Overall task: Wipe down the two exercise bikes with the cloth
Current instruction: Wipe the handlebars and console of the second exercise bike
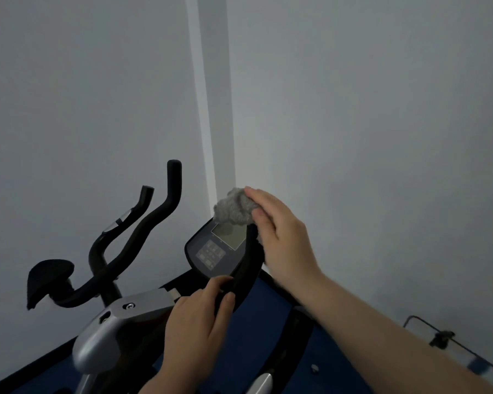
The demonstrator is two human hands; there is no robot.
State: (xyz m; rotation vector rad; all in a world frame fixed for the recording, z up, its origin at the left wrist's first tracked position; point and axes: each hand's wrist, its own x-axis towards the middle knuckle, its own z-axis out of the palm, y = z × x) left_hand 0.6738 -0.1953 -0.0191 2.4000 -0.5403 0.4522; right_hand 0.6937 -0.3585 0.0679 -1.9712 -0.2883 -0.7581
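So right now it's the console bit getting attention. The right hand has the grey cloth bunched up in its fingers and is holding it at the top edge of the bike's console, right above the little screen. The left hand is wrapped around the dark padded handlebar just beside the console, looks like it's steadying things.

Progress-wise, I'd guess it's somewhere in the middle at best. No way to tell from here which surfaces are already clean. The other bike on the left, with its tall handlebars and black pad, isn't being touched at all, so I'd figure that one either needs doing or got done already, can't say which.
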